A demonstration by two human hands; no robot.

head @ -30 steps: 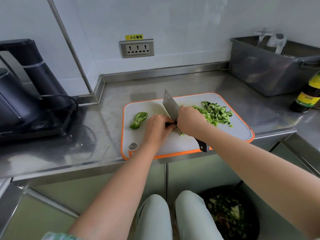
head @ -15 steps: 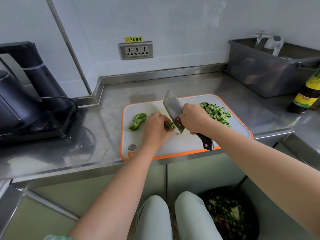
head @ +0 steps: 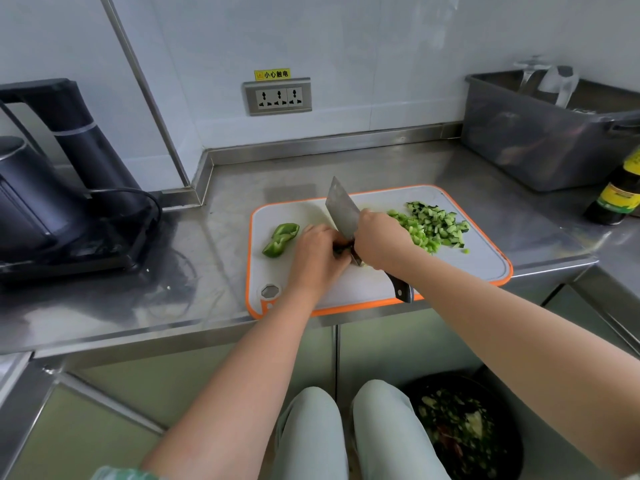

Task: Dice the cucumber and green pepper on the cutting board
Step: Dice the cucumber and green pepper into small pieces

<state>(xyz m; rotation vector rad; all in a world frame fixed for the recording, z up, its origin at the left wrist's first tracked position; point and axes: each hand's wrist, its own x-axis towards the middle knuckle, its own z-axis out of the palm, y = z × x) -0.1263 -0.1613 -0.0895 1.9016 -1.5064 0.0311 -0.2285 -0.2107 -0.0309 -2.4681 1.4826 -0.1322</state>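
Observation:
A white cutting board with an orange rim lies on the steel counter. My right hand grips a cleaver by its handle, blade down on the board. My left hand sits just left of the blade with curled fingers holding down a green pepper piece that it mostly hides. A larger uncut green pepper piece lies at the board's left. Right of the cleaver is a heap of diced green pepper beside diced cucumber.
A black kettle on its stand occupies the counter's left. A grey plastic tub and a dark bottle stand at the right. A wall socket is behind. A bin with scraps sits below by my knees.
The cleaver rose off the board and came down again next to my left hand. My left hand has stayed on the pepper piece. The camera view shifted slightly.

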